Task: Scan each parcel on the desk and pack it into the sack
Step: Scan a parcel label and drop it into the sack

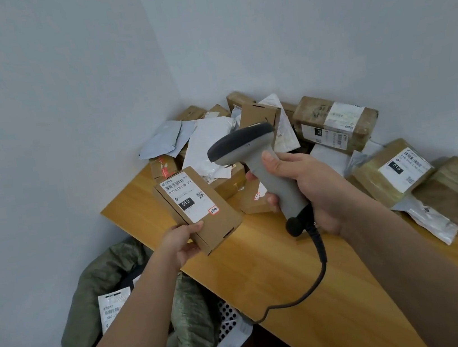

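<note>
From the head view I see the left hand (183, 243) gripping a small labelled parcel (197, 210) over the table (295, 275) edge; the right hand (309, 191) holds the scanner (252, 158), its fingers curled round the handle; the green sack (182, 312) lies below left.

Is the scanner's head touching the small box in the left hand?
Apart. The head view shows the scanner head raised to the right of the small box, with piled parcels visible in the gap between them; the left hand holds the box's lower end.
</note>
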Tool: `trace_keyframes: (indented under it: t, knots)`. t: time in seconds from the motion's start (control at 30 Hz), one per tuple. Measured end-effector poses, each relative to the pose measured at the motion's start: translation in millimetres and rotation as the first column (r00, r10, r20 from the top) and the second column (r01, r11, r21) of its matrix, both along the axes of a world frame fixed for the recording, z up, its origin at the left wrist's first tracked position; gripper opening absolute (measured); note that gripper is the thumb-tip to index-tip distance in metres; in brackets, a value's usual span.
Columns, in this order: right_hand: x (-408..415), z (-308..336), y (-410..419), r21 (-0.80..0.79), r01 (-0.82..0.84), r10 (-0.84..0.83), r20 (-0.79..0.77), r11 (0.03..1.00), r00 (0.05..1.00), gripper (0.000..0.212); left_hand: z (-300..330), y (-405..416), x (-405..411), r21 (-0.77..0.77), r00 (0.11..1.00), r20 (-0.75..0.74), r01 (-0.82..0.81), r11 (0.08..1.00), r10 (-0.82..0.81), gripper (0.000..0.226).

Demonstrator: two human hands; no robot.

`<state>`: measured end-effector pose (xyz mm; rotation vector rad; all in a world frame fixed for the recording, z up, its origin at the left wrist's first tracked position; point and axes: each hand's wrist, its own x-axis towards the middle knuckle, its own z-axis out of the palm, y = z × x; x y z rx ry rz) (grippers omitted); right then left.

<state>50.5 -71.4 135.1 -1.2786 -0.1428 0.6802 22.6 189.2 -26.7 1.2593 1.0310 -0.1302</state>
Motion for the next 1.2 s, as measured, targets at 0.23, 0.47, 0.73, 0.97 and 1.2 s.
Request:
trace_keyframes:
  t: [0.23,0.47,0.73,0.97,1.2]
  knots:
    - [-4,-26,31,-0.112,-0.071,0.065,-0.054,0.991,0.996,0.034,-17,43,-49,0.109,0.934,-0.025,-0.353,0.929,0.357,0.036]
    - [-20,-64,88,-0.204,-0.197,0.181,-0.094,0.959,0.979,0.033,-60,110,-139,0.183,0.787,-0.207,-0.552,0.813,0.581,0.048]
    - [-23,-126,152,-0.265,-0.197,0.16,-0.157,0.944,0.975,0.033,-133,162,-159,0.296,0.739,-0.186,-0.587,0.754,0.648,0.061]
    - [-25,-168,166,-0.33,-0.147,0.094,-0.171,0.932,0.981,0.027,-184,157,-134,0.013,0.886,-0.236,-0.407,0.914,0.398,0.027]
    - [-21,-162,151,-0.338,-0.047,-0.023,-0.201,0.94,0.979,0.026,-172,157,-127,0.043,0.919,-0.227,-0.322,0.946,0.323,0.029]
